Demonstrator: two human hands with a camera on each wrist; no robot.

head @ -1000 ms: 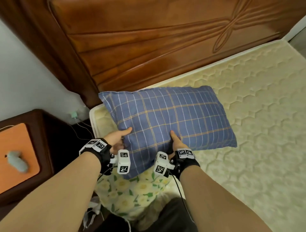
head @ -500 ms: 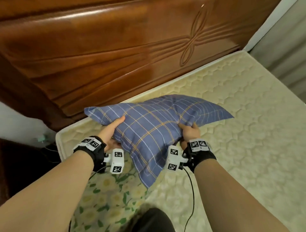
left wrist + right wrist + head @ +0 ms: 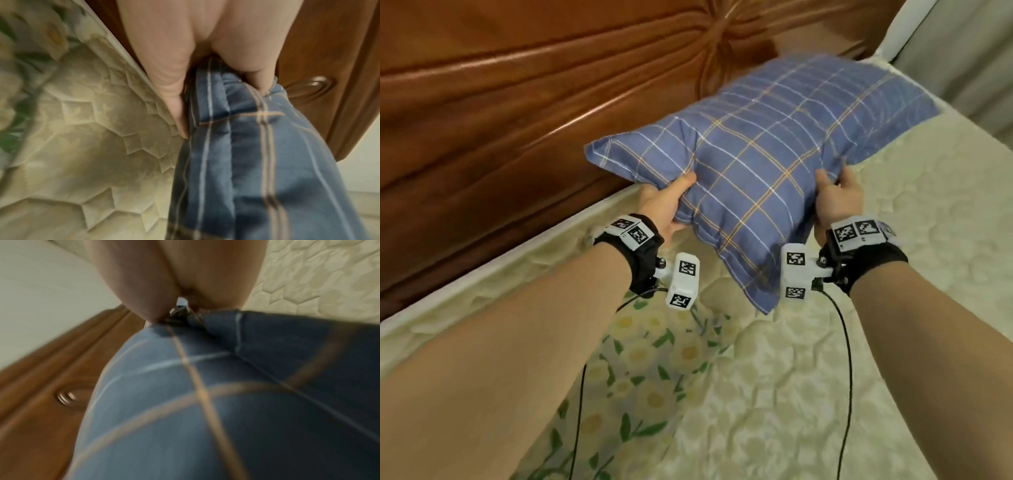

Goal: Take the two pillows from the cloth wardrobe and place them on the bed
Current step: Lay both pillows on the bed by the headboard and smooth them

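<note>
One blue plaid pillow [image 3: 767,164] was held above the quilted bed [image 3: 859,342], near the carved wooden headboard [image 3: 517,102]. The left hand [image 3: 664,205] pinched its near left edge, thumb on top; the right hand [image 3: 837,200] gripped its near right edge. A flowered cloth [image 3: 650,370] lay nearer.

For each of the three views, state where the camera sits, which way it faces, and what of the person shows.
Head: on the head, facing down and forward at the blue plaid pillow, gripped by left hand and right hand over the mattress; both forearms show.
Left wrist: looks along the fingers pinching the pillow.
Right wrist: looks along the hand at the pillow.
Shared: pillow, mattress, wooden headboard.
</note>
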